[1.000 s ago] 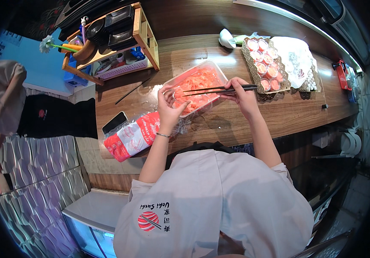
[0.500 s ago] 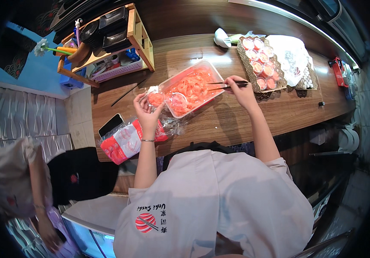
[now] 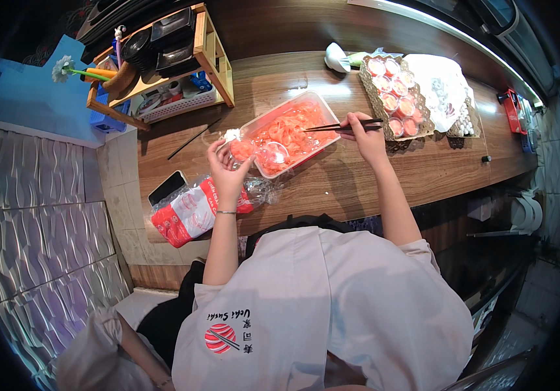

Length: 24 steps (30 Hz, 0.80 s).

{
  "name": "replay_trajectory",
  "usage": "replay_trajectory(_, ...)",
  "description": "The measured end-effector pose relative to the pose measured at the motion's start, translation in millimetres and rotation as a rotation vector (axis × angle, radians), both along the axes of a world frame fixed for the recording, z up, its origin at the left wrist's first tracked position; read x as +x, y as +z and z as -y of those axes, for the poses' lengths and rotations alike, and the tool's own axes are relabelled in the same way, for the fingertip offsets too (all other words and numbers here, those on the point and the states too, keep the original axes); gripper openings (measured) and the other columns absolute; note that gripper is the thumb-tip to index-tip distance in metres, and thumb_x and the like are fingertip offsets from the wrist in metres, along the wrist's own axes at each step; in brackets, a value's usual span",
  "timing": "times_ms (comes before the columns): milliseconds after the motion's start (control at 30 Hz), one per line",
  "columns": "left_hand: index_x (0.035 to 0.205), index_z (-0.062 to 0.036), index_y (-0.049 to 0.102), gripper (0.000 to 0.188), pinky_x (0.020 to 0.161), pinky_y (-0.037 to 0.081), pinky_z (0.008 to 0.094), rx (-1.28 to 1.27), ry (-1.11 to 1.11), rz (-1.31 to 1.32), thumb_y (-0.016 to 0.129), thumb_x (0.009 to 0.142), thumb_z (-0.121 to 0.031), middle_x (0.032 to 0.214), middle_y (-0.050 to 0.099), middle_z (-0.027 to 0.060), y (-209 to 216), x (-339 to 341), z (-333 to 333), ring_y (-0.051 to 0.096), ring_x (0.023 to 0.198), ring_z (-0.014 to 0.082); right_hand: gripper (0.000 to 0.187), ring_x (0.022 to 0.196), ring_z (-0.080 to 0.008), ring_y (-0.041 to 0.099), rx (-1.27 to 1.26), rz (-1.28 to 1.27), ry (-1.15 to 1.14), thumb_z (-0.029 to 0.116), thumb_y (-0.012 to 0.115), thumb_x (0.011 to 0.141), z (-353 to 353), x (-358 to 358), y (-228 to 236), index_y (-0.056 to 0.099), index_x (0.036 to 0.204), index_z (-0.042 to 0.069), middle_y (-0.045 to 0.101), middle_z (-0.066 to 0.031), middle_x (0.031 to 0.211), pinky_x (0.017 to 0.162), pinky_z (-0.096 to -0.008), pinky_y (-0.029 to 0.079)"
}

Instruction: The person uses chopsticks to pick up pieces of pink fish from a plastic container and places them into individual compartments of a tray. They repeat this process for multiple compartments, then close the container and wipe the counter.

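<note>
My left hand (image 3: 229, 171) is closed round a small clear cup (image 3: 243, 150) with pink-orange shreds in it, at the left edge of a white tray (image 3: 314, 155). The tray is filled with thin, wet pink-orange slices (image 3: 296, 127) that look like pickled ginger. Another clear cup (image 3: 272, 155) seems to sit among the slices near the tray's left end. In my right hand (image 3: 364, 138) is a pair of black chopsticks (image 3: 338, 127), held over the tray's right side. Their tips are close together at the slices; whether they pinch any is too small to tell.
A red-and-white plastic package (image 3: 192, 212) and a phone (image 3: 168, 188) lie on the left. A lone dark stick (image 3: 192, 140) rests behind them. Filled cups (image 3: 394, 94) stand on an egg-carton tray at the back right. A wooden shelf (image 3: 213, 55) holds black dishes. A co-worker's sleeve (image 3: 91, 352) shows lower left.
The chopstick tips have drawn together and shifted slightly left over the slices. My left hand has tilted slightly with the cup. The co-worker has moved from the left toward the lower edge.
</note>
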<state>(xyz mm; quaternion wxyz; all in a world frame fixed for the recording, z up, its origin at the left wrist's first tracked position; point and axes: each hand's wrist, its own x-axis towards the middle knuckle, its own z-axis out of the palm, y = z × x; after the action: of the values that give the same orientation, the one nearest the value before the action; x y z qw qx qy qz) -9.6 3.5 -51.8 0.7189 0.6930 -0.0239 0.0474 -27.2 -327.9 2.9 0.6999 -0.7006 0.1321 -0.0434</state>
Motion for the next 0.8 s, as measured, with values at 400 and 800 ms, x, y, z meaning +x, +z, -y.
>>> replay_trajectory(400,0.129,-0.0081,0.038,0.076,0.099,0.048,0.0335,0.124,-0.138,-0.042,0.084,0.068,-0.004,0.122,0.056,0.0156,13.4,10.7,35.7,0.056,0.117,0.0224,0.033,0.084,-0.0242,0.072,0.283,0.067,-0.097,0.03,0.05,0.102,-8.4,-13.4,35.7,0.057,0.09,0.0,0.067,-0.0139,0.089,0.073,-0.0301,0.061)
replay_trajectory(800,0.129,-0.0082,0.037,0.078,0.096,0.048,0.0317,0.165,-0.227,0.053,0.086,0.068,-0.005,0.118,0.057,0.012,23.5,12.2,72.3,0.058,0.113,0.0194,0.029,0.084,-0.0219,0.071,0.255,0.006,0.012,0.028,0.053,0.101,-31.4,-21.8,29.4,0.059,0.096,0.0,0.066,-0.0115,0.094,0.074,-0.0299,0.06)
